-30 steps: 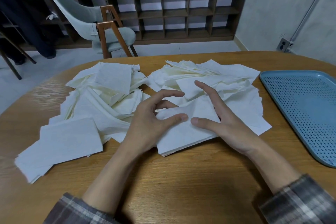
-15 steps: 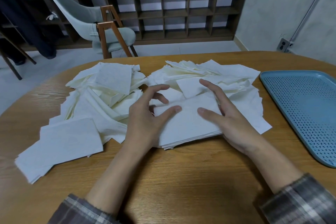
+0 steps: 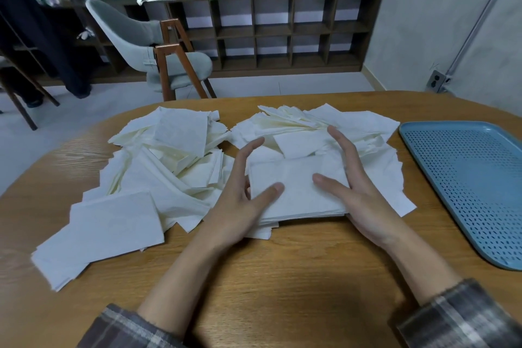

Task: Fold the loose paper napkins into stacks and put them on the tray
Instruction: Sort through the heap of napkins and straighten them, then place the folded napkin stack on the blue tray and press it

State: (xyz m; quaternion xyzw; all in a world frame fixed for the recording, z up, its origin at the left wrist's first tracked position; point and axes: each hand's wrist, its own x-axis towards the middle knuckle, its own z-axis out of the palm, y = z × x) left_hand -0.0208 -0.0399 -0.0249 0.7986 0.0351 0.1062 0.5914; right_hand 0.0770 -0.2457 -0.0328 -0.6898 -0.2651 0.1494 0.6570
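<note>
A squared stack of white napkins (image 3: pixel 296 189) lies in the middle of the wooden table (image 3: pixel 282 277). My left hand (image 3: pixel 243 200) presses flat against its left side, fingers straight, thumb lying on top. My right hand (image 3: pixel 356 195) presses the stack's right side the same way, thumb on top. Loose white napkins (image 3: pixel 324 124) are heaped behind the stack, and a second loose heap (image 3: pixel 169 155) spreads to the left. The blue perforated tray (image 3: pixel 474 183) sits at the right edge with nothing on it.
Another flat pile of napkins (image 3: pixel 113 223) lies at the near left of the table. Beyond the table stand a grey chair (image 3: pixel 158 45) with wooden legs and a dark shelf unit (image 3: pixel 282 31) with potted plants.
My hands have shifted from curled fingers over the stack to straight fingers along its two sides. The stack has been turned square to me and moved slightly away.
</note>
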